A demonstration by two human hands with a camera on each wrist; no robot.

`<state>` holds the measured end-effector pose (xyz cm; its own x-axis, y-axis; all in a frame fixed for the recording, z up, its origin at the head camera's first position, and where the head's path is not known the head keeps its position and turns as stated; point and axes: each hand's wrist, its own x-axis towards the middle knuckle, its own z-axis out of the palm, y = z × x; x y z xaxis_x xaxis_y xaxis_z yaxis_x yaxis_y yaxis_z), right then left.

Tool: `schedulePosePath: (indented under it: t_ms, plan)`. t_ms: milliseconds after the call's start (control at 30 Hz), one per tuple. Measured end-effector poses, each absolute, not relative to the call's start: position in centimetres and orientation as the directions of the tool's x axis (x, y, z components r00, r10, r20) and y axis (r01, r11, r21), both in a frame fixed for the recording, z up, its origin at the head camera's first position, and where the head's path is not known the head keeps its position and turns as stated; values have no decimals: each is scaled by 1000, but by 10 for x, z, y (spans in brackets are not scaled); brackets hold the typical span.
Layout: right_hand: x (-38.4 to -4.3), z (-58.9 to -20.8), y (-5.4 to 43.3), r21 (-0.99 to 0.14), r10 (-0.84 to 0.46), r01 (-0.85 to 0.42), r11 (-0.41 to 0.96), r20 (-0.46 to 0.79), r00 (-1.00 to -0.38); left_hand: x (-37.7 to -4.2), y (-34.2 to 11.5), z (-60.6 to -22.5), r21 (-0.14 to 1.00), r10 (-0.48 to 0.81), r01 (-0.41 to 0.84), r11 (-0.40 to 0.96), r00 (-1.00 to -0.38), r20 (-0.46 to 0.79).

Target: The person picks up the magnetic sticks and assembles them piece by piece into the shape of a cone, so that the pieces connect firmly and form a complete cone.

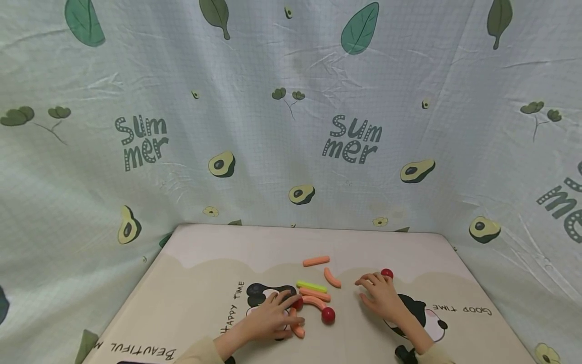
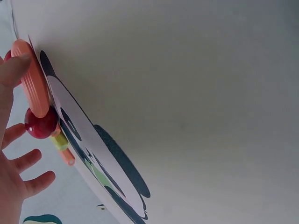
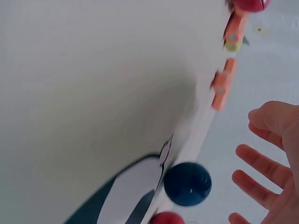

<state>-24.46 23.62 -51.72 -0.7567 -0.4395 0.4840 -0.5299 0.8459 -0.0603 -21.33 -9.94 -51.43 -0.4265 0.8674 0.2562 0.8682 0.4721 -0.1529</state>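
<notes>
My left hand (image 1: 272, 317) pinches a curved orange stick (image 1: 298, 331) between thumb and index finger. In the left wrist view, the thumb lies on the ribbed side of this stick (image 2: 36, 88). A red ball (image 1: 297, 303) sits by its other, spread fingers, and a second red ball (image 1: 328, 316) lies to the right. My right hand (image 1: 384, 298) hovers with relaxed, parted fingers, holding nothing. Just beyond its fingers is another red ball (image 1: 387, 273). The right wrist view shows a dark blue ball (image 3: 188, 183) near those fingers; the hand hides it in the head view.
Between the hands lie a yellow-green stick (image 1: 311, 286), a straight orange stick (image 1: 314, 294) and a curved one (image 1: 313, 302). Farther back are a curved orange stick (image 1: 332, 278) and a straight one (image 1: 316, 261). A printed mat (image 1: 200, 283) covers the table; a patterned curtain (image 1: 254, 126) hangs behind.
</notes>
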Motion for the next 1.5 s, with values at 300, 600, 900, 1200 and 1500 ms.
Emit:
schedulePosePath:
  t_ms: [300,600,900,1200,1500]
  plan:
    - [-251,-519,257,2,-419,-506,862,565,-711,-214,-98,-519,-134,856,861,490,-448,258]
    - [-253,-521,270,-14,-372,-436,900,496,-785,-213,-97,-518,-156,854,856,494,-443,274]
    - [-256,-522,279,-32,-367,-420,907,430,-825,-214,-95,-519,-137,858,870,474,-422,293]
    - [-258,-527,283,-43,-373,-415,909,361,-855,-214,-91,-519,-187,871,869,459,-398,287]
    - [-261,-527,285,-76,-359,-405,911,338,-870,-214,-92,-517,-171,870,868,466,-413,269]
